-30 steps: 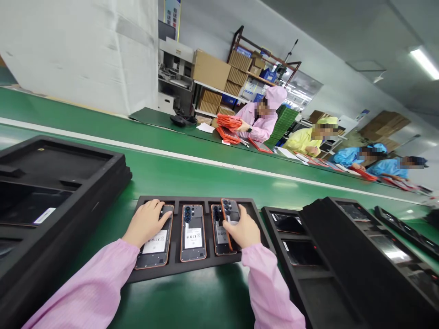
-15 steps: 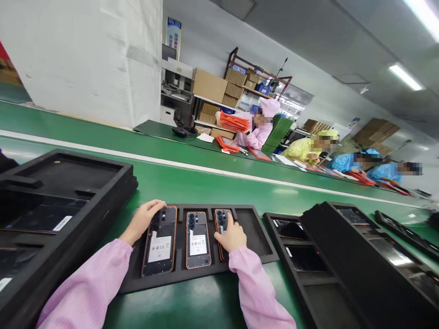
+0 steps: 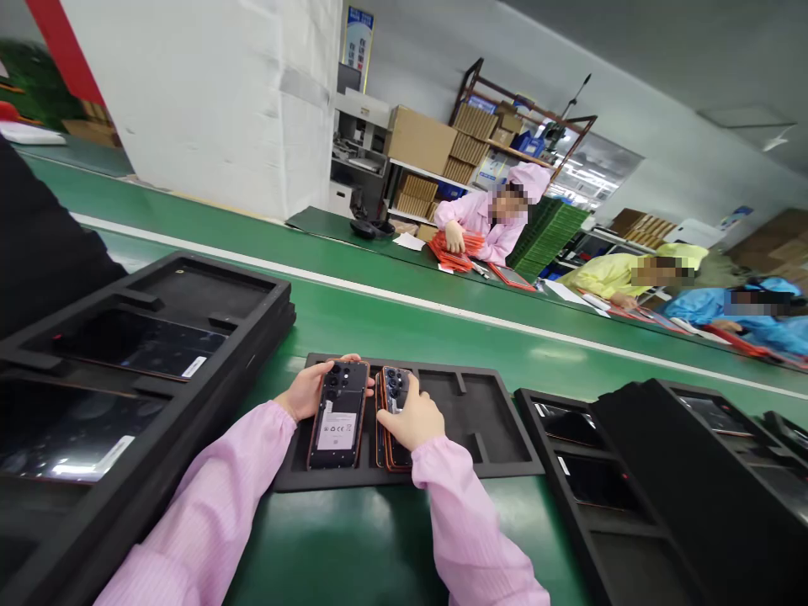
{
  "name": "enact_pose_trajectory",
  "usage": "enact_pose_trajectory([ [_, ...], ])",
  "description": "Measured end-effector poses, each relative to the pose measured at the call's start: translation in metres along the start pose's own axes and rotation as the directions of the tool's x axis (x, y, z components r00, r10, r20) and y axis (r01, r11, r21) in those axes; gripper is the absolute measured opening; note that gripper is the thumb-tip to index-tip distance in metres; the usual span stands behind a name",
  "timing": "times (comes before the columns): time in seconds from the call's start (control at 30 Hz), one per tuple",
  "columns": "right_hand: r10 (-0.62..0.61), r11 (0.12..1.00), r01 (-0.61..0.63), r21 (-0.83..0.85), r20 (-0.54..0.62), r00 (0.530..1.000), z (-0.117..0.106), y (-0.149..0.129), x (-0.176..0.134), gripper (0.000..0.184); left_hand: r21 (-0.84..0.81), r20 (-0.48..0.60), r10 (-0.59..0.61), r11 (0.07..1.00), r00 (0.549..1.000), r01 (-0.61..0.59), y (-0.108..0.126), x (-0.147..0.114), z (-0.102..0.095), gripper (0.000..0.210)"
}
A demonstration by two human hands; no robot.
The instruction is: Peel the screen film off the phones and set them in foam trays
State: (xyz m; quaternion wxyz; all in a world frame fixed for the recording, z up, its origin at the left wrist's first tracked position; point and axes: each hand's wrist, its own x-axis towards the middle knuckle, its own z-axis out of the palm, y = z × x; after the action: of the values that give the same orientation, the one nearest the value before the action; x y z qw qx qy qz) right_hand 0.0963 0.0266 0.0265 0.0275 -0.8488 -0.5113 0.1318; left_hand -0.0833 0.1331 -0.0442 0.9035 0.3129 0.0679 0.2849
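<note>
Left hand (image 3: 301, 392) grips phone (image 3: 338, 412), right hand (image 3: 410, 417) grips phone stack (image 3: 391, 418); cameras away, lengthwise on tray (image 3: 480, 421), green bench (image 3: 391, 328).

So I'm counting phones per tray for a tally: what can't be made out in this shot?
- Head view: the stacked phones under the right hand; hand and stacking hide their number.
- Label print on the phone in the left hand: too small.
- Left tray stack: cut by the frame edge.
- Right trays: dark, slots partly covered by a tray on top.
</note>
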Motion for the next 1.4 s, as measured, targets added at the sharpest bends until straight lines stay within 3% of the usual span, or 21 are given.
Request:
enact_pose_trajectory([
  [0.17,0.088,0.993,-0.087,-0.075,0.006,0.996,0.014,-0.021,0.01,0.089,-0.004,-0.06,0.033,0.999,0.998,-0.034,-0.003,0.003,0.002,0.052],
  [0.27,0.093,0.993,-0.088,-0.078,0.061,0.994,0.019,-0.025,0.014,0.103,-0.011,-0.124,0.12,0.992,0.985,-0.122,0.003,0.006,0.01,0.046],
  [0.37,0.075,0.996,-0.069,-0.058,0.117,0.99,0.023,-0.028,0.015,0.116,-0.001,-0.194,0.271,0.961,0.943,-0.277,0.019,0.006,0.032,0.035],
  [0.47,0.076,0.997,-0.078,0.01,0.138,0.988,0.018,-0.026,0.018,0.116,0.068,-0.225,0.37,0.929,0.901,-0.364,0.035,0.002,0.064,0.036],
  [0.53,0.052,0.993,-0.069,0.094,0.171,0.984,0.009,-0.018,0.023,0.119,0.109,-0.274,0.392,0.92,0.878,-0.376,0.038,0.001,0.084,0.036],
  [0.63,-0.091,0.96,0.019,0.28,0.248,0.965,-0.008,0.005,0.031,0.114,0.12,-0.437,0.33,0.943,0.837,-0.309,0.031,0.008,0.1,0.028],
  [0.7,-0.222,0.893,0.084,0.442,0.27,0.937,-0.017,0.023,0.034,0.108,0.105,-0.518,0.263,0.964,0.814,-0.245,0.021,0.018,0.101,0.025],
  [0.77,-0.362,0.746,0.128,0.654,0.236,0.902,-0.02,0.037,0.033,0.113,0.086,-0.541,0.21,0.977,0.814,-0.195,0.009,0.03,0.099,0.028],
  [0.83,-0.473,0.547,0.169,0.82,0.137,0.87,-0.019,0.044,0.029,0.122,0.076,-0.534,0.181,0.983,0.826,-0.167,-0.002,0.043,0.098,0.032],
  [0.9,-0.521,0.424,0.236,0.874,0.022,0.853,-0.014,0.044,0.024,0.125,0.088,-0.52,0.19,0.982,0.833,-0.169,-0.012,0.054,0.098,0.035],
  [1.0,-0.54,0.37,0.337,0.866,-0.095,0.836,-0.004,0.04,0.022,0.123,0.145,-0.491,0.248,0.969,0.835,-0.202,-0.024,0.063,0.101,0.039],
  [1.17,-0.564,0.346,0.415,0.842,-0.166,0.809,0.012,0.043,0.03,0.113,0.267,-0.423,0.317,0.939,0.849,-0.218,-0.035,0.066,0.102,0.05],
  [1.4,-0.609,0.22,0.319,0.922,-0.125,0.783,0.024,0.052,0.031,0.106,0.353,-0.389,0.365,0.907,0.846,-0.229,-0.048,0.069,0.102,0.041],
])
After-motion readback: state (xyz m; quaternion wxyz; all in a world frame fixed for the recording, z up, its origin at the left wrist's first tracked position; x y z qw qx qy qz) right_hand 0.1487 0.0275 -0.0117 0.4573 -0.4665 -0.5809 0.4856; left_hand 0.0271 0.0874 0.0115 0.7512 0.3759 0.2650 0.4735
